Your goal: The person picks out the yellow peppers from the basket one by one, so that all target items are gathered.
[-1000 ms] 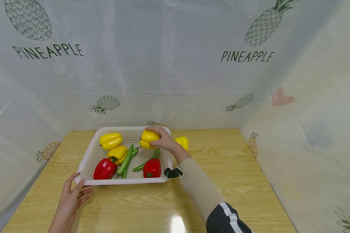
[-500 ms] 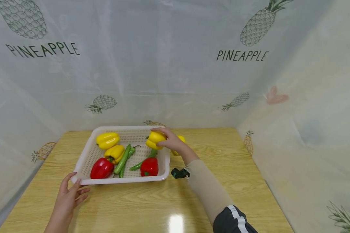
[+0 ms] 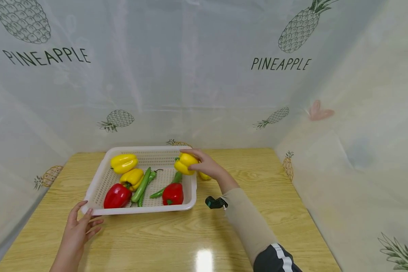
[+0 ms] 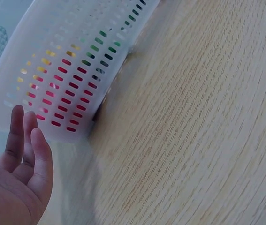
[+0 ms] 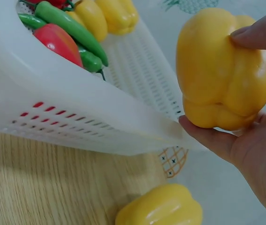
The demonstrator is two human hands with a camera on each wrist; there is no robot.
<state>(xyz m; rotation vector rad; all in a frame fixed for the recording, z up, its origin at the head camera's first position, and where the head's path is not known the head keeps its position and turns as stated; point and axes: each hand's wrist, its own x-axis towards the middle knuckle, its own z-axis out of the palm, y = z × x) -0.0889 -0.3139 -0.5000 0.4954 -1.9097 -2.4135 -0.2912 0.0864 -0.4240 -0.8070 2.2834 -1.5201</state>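
Note:
My right hand [image 3: 209, 166] holds a yellow bell pepper [image 5: 224, 70] between thumb and fingers, raised at the right end of a white perforated basket [image 3: 136, 211]. My left hand [image 3: 75, 230] grips the basket's near left corner, thumb and index finger at the rim; its other fingers stand away from the wall. Inside lie two yellow bell peppers [image 3: 124, 163] at the left, a red bell pepper [image 3: 117, 196] at the front left and another red pepper [image 3: 173, 194] at the front right. Several green chili peppers [image 3: 142, 185] lie between them.
Another yellow bell pepper [image 5: 161, 206] lies on the wooden table [image 3: 258, 204] just outside the basket's right side, mostly hidden by my right hand in the head view. A pineapple-print sheet [image 3: 204, 75] hangs behind and at the sides.
My right hand has moved right with the yellow bell pepper, from over the basket's floor towards its right rim. The left hand stays at the corner. The head view has shifted slightly.

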